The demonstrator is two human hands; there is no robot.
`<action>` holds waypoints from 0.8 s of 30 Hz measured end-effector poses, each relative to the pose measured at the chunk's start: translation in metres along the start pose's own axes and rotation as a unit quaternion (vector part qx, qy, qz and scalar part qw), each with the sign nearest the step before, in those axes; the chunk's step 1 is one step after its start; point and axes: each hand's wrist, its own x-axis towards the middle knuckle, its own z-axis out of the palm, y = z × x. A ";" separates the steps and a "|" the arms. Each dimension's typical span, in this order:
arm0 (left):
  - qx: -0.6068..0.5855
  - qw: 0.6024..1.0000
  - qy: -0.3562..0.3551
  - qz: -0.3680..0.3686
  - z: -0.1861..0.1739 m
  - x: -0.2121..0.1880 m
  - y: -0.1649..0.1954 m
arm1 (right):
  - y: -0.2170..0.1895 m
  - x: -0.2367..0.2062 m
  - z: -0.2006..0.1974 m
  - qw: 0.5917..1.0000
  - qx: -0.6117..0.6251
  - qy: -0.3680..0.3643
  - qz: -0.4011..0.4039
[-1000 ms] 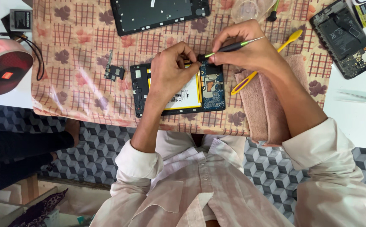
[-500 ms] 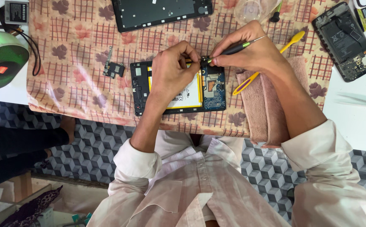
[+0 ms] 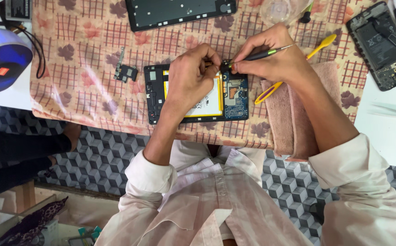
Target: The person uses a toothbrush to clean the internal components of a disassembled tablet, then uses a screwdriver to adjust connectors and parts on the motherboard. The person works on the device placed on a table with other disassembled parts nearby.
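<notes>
Blue circuit board (image 3: 235, 93) of the opened tablet (image 3: 197, 93) sits right under my fingertips. My right hand (image 3: 271, 61) pinches the green-tipped screwdriver (image 3: 252, 55); since a second ago its tip has swung down from pointing away to meet my left hand (image 3: 191, 75), whose fingers (image 3: 209, 57) now close in a pinch beside the tip, palm resting on the battery. Yellow pry tool (image 3: 298, 64) lies behind my right knuckles on the cloth-covered surface (image 3: 84, 68).

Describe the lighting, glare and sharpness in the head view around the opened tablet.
Head view: even, soft light with only faint shadows under the left hand and right hand; mild sheen on the plastic-covered patterned cloth; the opened tablet and screwdriver are sharp; slight wide-angle bending at the edges.
</notes>
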 end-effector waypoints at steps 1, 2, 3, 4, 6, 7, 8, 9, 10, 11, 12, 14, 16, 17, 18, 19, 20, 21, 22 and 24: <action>-0.004 1.000 -0.002 -0.004 -0.001 0.000 0.000 | 0.000 0.001 0.001 1.000 -0.008 0.003 -0.008; -0.008 1.000 -0.004 -0.007 -0.001 -0.001 0.000 | 0.000 0.000 0.001 1.000 -0.015 0.008 -0.017; -0.012 1.000 -0.007 -0.008 -0.001 -0.001 0.001 | 0.000 0.000 0.001 0.999 -0.023 0.014 -0.027; -0.014 1.000 -0.002 -0.007 -0.002 -0.002 0.001 | 0.000 0.000 0.002 1.000 0.005 0.011 -0.017; -0.020 1.000 0.008 0.003 -0.003 -0.002 0.003 | 0.001 0.004 0.001 0.998 0.055 0.011 -0.002; -0.015 1.000 0.007 -0.002 -0.004 -0.002 0.004 | 0.001 0.005 0.002 0.996 0.083 0.015 0.008; -0.013 1.000 0.007 -0.006 -0.004 -0.001 0.005 | 0.002 0.006 0.001 0.994 0.108 0.019 0.017; -0.012 1.000 0.006 -0.011 -0.003 0.000 0.005 | 0.003 0.006 0.001 0.990 0.133 0.022 0.030; -0.010 1.000 0.004 -0.006 -0.002 0.000 0.005 | 0.003 0.006 0.001 0.990 0.134 0.030 0.033; -0.006 1.000 0.005 -0.003 -0.002 0.000 0.005 | 0.004 0.006 0.001 0.990 0.136 0.034 0.036; 0.000 1.000 0.005 -0.002 -0.002 -0.001 0.005 | 0.005 0.006 0.003 0.989 0.140 0.037 0.039; -0.004 1.000 0.008 0.003 -0.002 -0.001 0.003 | 0.006 0.006 0.002 0.987 0.143 0.060 0.048; -0.009 1.000 0.009 0.007 -0.002 -0.002 0.001 | 0.007 0.005 0.002 0.985 0.153 0.071 0.048; -0.013 1.000 0.009 0.010 -0.002 -0.003 0.000 | 0.007 0.005 0.001 0.984 0.160 0.069 0.042; -0.016 1.000 0.007 0.013 -0.002 -0.003 0.000 | 0.007 0.005 0.001 0.983 0.167 0.069 0.036; -0.013 1.000 0.009 0.015 -0.001 -0.003 0.000 | 0.008 0.004 0.000 0.984 0.164 0.056 0.034; -0.009 1.000 0.010 0.017 -0.001 -0.003 0.000 | 0.008 0.004 0.000 0.985 0.161 0.043 0.032; -0.005 1.000 0.012 0.019 -0.001 -0.002 0.000 | 0.008 0.004 -0.001 0.987 0.158 0.029 0.029; -0.005 1.000 0.011 0.018 -0.001 -0.002 0.000 | 0.008 0.004 -0.003 0.987 0.157 0.015 0.023; -0.005 1.000 0.010 0.014 -0.001 -0.002 0.001 | 0.008 0.004 -0.005 0.988 0.156 -0.015 0.009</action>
